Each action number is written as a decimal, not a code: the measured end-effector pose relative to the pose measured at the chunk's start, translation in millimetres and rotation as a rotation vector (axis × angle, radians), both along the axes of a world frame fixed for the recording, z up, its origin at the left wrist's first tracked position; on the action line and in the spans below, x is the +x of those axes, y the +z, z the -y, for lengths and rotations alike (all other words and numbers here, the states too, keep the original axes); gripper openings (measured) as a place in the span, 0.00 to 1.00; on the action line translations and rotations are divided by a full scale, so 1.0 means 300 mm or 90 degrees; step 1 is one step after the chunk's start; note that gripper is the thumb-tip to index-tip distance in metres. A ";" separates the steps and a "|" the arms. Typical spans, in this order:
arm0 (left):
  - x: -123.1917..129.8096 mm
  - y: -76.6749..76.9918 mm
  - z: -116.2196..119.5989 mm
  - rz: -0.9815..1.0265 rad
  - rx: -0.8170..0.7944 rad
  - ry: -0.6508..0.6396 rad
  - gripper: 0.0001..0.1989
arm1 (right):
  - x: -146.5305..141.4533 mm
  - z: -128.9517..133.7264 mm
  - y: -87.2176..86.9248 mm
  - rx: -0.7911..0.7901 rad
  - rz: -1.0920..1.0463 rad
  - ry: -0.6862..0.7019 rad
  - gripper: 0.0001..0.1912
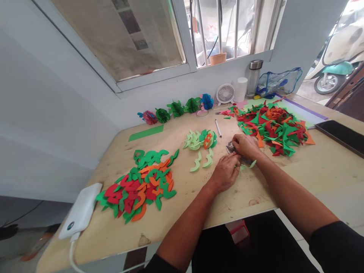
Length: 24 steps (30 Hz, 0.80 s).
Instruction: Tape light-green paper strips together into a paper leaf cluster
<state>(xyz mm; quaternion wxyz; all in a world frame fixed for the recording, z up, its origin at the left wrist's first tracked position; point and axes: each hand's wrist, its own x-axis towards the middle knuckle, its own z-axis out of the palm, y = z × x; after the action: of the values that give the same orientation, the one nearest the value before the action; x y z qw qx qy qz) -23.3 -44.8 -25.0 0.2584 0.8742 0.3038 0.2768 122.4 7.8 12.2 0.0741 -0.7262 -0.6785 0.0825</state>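
My left hand (226,171) rests on the wooden table with its fingers drawn together at a small metal tool (230,147); what lies under the fingertips is hidden. Fingers closed around the same tool, my right hand (247,147) is just beyond and to the right. A light green paper scrap (253,164) sticks out below the right hand. Left of the hands are two wavy light green pieces (196,163) and a small pile of light green cutouts (193,139), with a green and orange piece (208,140) beside it.
Cut paper shapes (142,182) are heaped at the left, paper scraps (275,129) at the right. A pen (218,128), fan (225,93), bottle (254,79) and paper ornaments (176,109) stand or lie farther back. A white power bank (81,208) and phone (342,134) lie near the sides.
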 end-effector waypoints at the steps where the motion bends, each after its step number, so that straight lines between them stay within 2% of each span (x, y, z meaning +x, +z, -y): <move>1: 0.000 0.000 0.000 -0.002 -0.002 0.001 0.06 | -0.001 0.001 0.002 -0.002 0.000 -0.001 0.14; 24: 0.002 -0.006 0.002 0.007 -0.015 -0.003 0.06 | 0.000 0.008 -0.007 0.014 0.016 -0.013 0.13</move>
<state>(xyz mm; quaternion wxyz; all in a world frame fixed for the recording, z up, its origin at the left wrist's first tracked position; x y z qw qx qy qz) -22.8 -45.6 -26.7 0.2714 0.8702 0.3035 0.2773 122.4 5.4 10.1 0.0743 -0.7330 -0.6730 0.0651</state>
